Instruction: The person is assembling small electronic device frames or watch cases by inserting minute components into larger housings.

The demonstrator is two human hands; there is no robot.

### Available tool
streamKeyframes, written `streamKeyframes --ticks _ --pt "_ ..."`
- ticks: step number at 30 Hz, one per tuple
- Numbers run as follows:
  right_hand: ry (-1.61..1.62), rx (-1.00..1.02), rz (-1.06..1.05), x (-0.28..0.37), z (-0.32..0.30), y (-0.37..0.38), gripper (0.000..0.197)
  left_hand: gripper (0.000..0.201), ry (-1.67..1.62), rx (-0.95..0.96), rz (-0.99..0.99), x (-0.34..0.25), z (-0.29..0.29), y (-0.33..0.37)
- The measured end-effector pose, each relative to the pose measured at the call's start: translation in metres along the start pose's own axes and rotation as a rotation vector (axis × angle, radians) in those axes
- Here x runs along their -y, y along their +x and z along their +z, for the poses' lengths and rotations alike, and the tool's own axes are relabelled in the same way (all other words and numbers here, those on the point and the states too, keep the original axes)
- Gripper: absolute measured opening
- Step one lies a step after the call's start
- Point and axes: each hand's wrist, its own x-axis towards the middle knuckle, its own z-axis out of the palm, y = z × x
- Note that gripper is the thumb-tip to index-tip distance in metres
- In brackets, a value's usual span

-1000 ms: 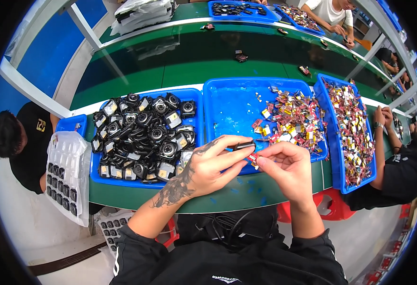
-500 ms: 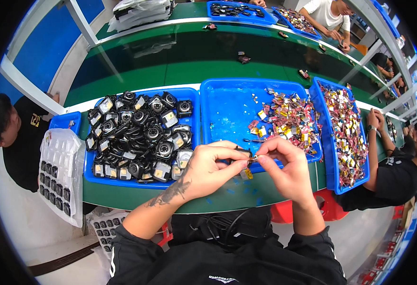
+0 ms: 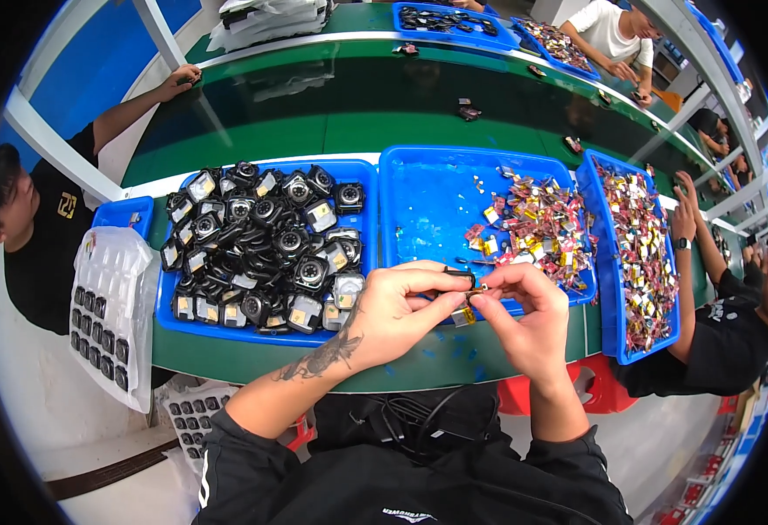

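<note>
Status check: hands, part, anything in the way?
Both hands pinched on one small part: left hand, right hand, small black and yellow part held over the middle blue tray's front edge. Nothing between the hands.

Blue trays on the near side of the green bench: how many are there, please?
3: one holds black round parts at left, one in the middle holds small pieces, one at right is full of them.

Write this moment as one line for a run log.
left hand: pinches small black part | right hand: pinches same part, above table edge | blue tray behind
</note>
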Motion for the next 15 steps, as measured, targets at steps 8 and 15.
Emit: streamKeyframes --ticks 8,15 --pt "0.124 -0.058 0.069 0.001 -0.002 0.007 0.019 0.048 -0.293 0.036 -0.008 -0.002 0.002 0.003" --pt "-0.378 -0.178 -0.277 0.017 0.017 0.011 0.03 0.048 0.12 -0.127 0.185 -0.001 0.008 -0.008"
